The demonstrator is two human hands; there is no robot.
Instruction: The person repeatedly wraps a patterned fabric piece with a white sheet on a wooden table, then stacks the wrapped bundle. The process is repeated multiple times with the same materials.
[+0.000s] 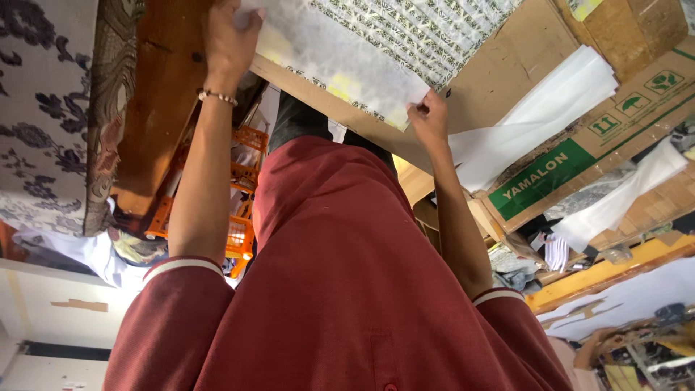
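1. Fingers of the right hand: closed in a pinch on the near corner of a thin white sheet, thumb side hidden beneath the paper.
2. Fingers of the left hand: curled over the sheet's far edge and clamped on it; the fingertips are cut off by the frame. A bead bracelet is worn at that wrist.
3. Thin white sheet: held stretched between the two hands, laid over a green-and-white patterned layer, which shows faintly through it. It is judged very light, limp and easily torn or creased, and likely to sag when unsupported. Hold is best taken at opposite corners or edges, with a flat, gentle pinch and even tension, as it is held here.
4. Cardboard board: brown, lying under the patterned layer.
5. Loose white sheets: spread on the cardboard, just beside the right hand.
6. Cardboard box: brown with a green band, to the right.
7. Wooden plank: brown, beneath the left forearm.
8. Dark floral fabric: at far left.
9. Orange crate: below, beside the left arm.
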